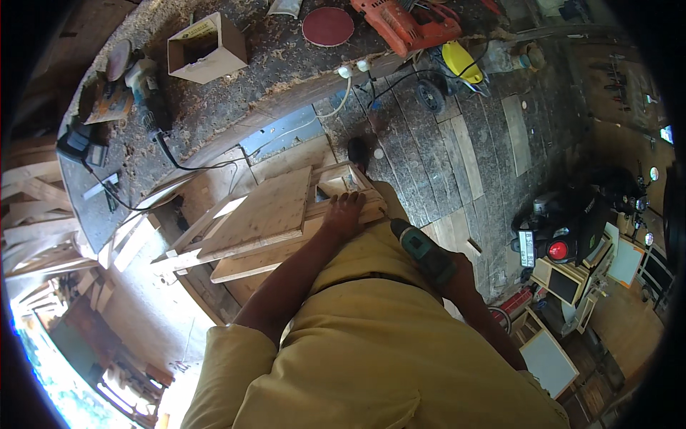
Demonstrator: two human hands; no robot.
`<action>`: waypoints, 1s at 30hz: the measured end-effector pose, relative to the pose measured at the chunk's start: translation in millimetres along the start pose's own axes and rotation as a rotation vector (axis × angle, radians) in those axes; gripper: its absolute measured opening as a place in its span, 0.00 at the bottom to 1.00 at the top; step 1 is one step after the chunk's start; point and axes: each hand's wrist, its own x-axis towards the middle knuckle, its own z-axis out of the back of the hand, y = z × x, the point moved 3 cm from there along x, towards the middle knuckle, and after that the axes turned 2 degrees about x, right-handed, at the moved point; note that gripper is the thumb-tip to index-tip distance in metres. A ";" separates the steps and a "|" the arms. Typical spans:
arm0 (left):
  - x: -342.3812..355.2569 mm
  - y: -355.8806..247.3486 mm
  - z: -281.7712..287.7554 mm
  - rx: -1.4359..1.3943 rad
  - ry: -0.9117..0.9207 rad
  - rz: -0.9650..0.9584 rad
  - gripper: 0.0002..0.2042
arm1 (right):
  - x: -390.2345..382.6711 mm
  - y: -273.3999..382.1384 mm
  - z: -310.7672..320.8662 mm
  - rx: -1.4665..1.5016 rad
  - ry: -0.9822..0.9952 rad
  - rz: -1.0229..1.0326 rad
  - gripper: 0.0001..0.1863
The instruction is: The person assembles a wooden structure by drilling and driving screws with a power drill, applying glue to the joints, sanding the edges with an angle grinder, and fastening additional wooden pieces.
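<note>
My right hand (459, 276) is wrapped round the grip of a dark green cordless drill (423, 250). The drill's nose points up and left, close to the right end of a pale wooden frame (373, 207); whether its tip touches the wood I cannot tell. My left hand (343, 214) lies over that end of the frame, its fingers curled across the wood and holding it. A broad wooden panel (261, 214) forms part of the piece, which leans against my legs and stretches away to the left.
A workbench (264, 82) covered in sawdust curves along the far side. On it are an angle grinder (146, 96), an open cardboard box (207, 53), a red sanding disc (328, 27) and an orange power tool (406, 25). A motorcycle (572, 222) stands right; timber offcuts (43, 200) lie left.
</note>
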 end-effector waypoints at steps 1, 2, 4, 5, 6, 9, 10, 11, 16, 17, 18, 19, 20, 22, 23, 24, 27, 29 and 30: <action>0.9 -0.2 -0.5 -0.001 -0.001 -0.002 0.39 | -0.1 0.2 -0.3 0.016 -0.001 0.003 0.19; 1.7 -0.5 -1.4 -0.007 0.011 -0.003 0.39 | -0.2 3.0 0.3 0.013 -0.002 0.002 0.19; 2.8 -1.1 0.0 -0.013 0.022 -0.002 0.39 | 1.4 13.2 2.2 -0.128 0.025 -0.024 0.20; 3.4 -0.9 0.2 -0.040 0.041 0.010 0.39 | 3.8 20.6 4.5 -0.130 0.026 -0.022 0.20; 4.1 -0.9 -0.2 -0.066 0.062 0.020 0.39 | 7.2 30.5 5.4 -0.290 0.101 0.041 0.20; 2.4 -0.1 2.3 -0.090 0.077 0.050 0.37 | 22.2 38.4 12.0 -0.512 0.200 0.158 0.21; 0.8 -2.7 4.2 -0.093 0.078 0.048 0.37 | 24.8 39.3 14.7 -0.573 0.225 0.212 0.22; -1.3 -5.3 6.2 -0.089 0.063 0.054 0.36 | 26.4 38.7 17.5 -0.576 0.227 0.210 0.22; 3.1 -3.2 3.2 -0.098 0.050 0.033 0.32 | 30.2 22.4 15.9 -0.340 0.238 0.131 0.24; 1.5 -2.9 2.1 -0.096 0.012 0.017 0.33 | 27.8 18.8 13.5 -0.281 0.216 0.130 0.25; -0.1 -3.6 2.5 -0.094 -0.024 0.003 0.34 | 25.6 22.0 12.2 -0.282 0.220 0.131 0.25; 0.5 -3.0 2.5 -0.097 -0.022 0.006 0.34 | 23.2 27.8 10.7 -0.310 0.234 0.103 0.26; 2.1 -2.1 2.2 -0.101 0.001 0.009 0.35 | 21.7 30.1 9.6 -0.337 0.248 0.074 0.27; 0.6 -1.3 -2.5 -0.110 0.027 0.014 0.35 | 20.0 27.5 6.7 -0.352 0.245 0.087 0.27; -1.3 -1.4 -5.8 -0.108 -0.002 0.011 0.36 | 19.9 26.7 5.6 -0.365 0.236 0.101 0.28; -2.4 -2.8 -4.7 -0.105 -0.031 0.007 0.36 | 20.4 25.8 5.0 -0.365 0.239 0.099 0.28; -1.7 -3.3 -3.7 -0.137 0.031 0.031 0.37 | 21.8 24.9 4.5 -0.408 0.258 0.086 0.29; -3.0 -3.7 -6.2 -0.134 -0.037 0.011 0.33 | 22.0 27.0 6.5 -0.441 0.277 0.090 0.29; -3.3 -5.1 -3.5 -0.129 -0.109 -0.013 0.29 | 22.5 26.4 6.5 -0.440 0.279 0.089 0.29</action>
